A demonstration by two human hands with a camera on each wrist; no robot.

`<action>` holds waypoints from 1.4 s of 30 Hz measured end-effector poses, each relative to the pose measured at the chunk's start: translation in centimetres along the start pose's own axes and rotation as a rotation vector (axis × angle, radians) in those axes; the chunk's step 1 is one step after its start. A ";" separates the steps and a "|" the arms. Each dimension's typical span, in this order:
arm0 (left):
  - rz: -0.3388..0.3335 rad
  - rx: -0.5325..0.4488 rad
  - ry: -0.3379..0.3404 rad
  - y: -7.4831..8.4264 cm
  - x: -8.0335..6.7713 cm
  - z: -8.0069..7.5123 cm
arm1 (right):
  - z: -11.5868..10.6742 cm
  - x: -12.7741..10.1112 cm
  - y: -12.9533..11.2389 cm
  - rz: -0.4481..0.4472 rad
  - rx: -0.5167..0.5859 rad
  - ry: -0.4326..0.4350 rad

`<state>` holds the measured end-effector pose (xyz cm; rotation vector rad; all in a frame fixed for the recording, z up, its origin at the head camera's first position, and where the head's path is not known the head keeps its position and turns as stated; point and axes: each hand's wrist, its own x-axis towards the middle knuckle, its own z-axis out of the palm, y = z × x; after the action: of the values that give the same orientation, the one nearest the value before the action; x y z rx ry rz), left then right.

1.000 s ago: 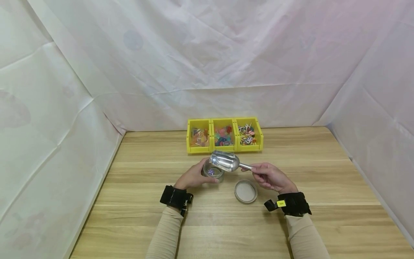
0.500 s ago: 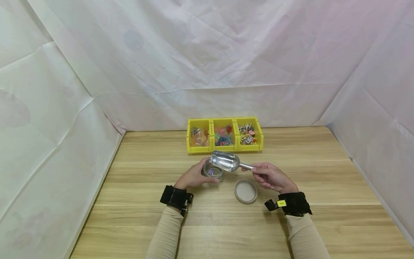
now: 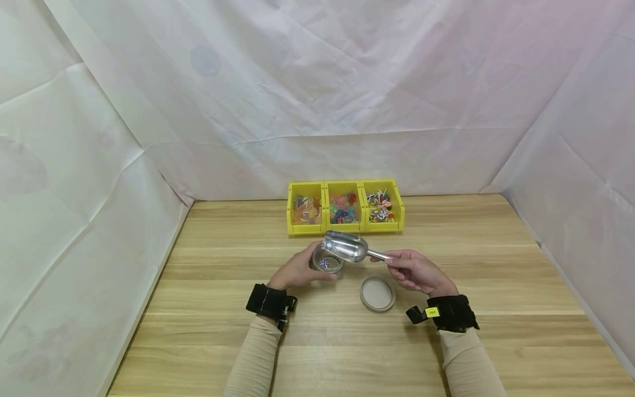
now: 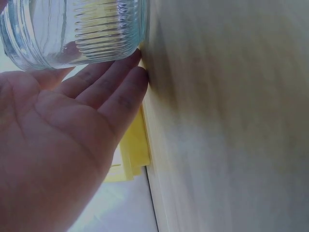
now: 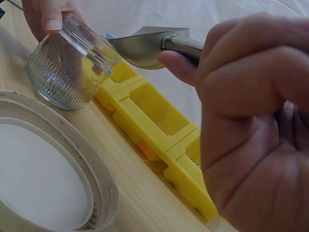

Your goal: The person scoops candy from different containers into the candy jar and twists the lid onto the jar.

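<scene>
At six o'clock of the yellow bins (image 3: 344, 207), the ribbed glass jar (image 3: 327, 261) is gripped by the left hand (image 3: 297, 272); the metal scoop (image 3: 345, 246), its handle pinched in the right hand (image 3: 415, 271), is best tipped slowly over the jar mouth

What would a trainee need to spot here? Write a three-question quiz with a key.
1. True or false: the jar lid is screwed onto the glass jar.
2. Which hand holds the metal scoop?
3. The yellow bins number: A two, B three, C four.

Key:
1. False; the lid lies on the table beside the jar.
2. The right hand; the left hand steadies the jar.
3. B.
</scene>
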<state>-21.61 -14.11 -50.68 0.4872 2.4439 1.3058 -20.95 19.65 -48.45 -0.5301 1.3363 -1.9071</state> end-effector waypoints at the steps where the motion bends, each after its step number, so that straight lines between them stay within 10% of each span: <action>1: 0.000 0.000 0.000 0.0 0.0 0.0 | 0.0 0.0 0.0 0.001 -0.003 0.002; 42: -0.023 0.010 0.013 0.3 -0.1 0.1 | 0.5 -0.1 -0.5 -0.015 -0.137 0.022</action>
<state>-21.47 -13.92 -50.44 0.4528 2.4604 1.2916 -20.72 19.48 -47.78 -0.5902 1.4880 -1.8473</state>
